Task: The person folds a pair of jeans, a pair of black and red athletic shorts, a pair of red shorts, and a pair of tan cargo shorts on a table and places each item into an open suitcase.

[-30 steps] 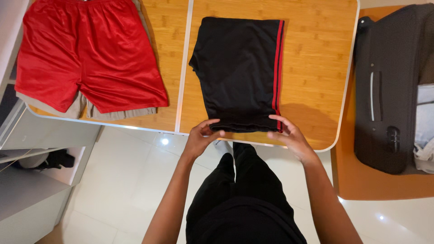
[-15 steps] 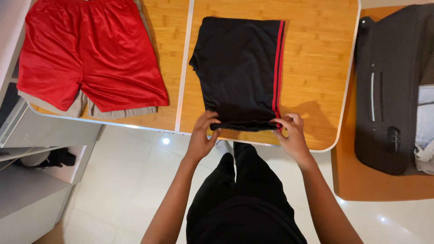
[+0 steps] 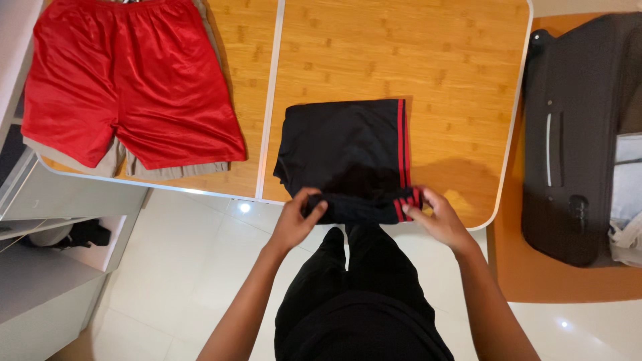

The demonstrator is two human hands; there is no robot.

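place: home, bedroom-ish | wooden desk (image 3: 461, 80) laid with clothes – red shorts (image 3: 134, 80), folded black shorts (image 3: 344, 150) | dark suitcase (image 3: 568, 134) seen open beside it | glossy white tiled floor (image 3: 180, 267) | white shelf unit (image 3: 53, 267)

Bright, even overhead light; sharp focus. Point glare on glossy floor tiles (image 3: 244, 208). Soft shadow on table (image 3: 468, 194); mild edge distortion.

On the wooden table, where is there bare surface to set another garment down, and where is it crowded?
Free: the table top beyond the black shorts, from the centre seam to the right rim, plus a strip right of their red stripe. Crowded: the left panel, covered by red shorts over a beige garment, and the near edge, where the left hand and right hand grip the black shorts.
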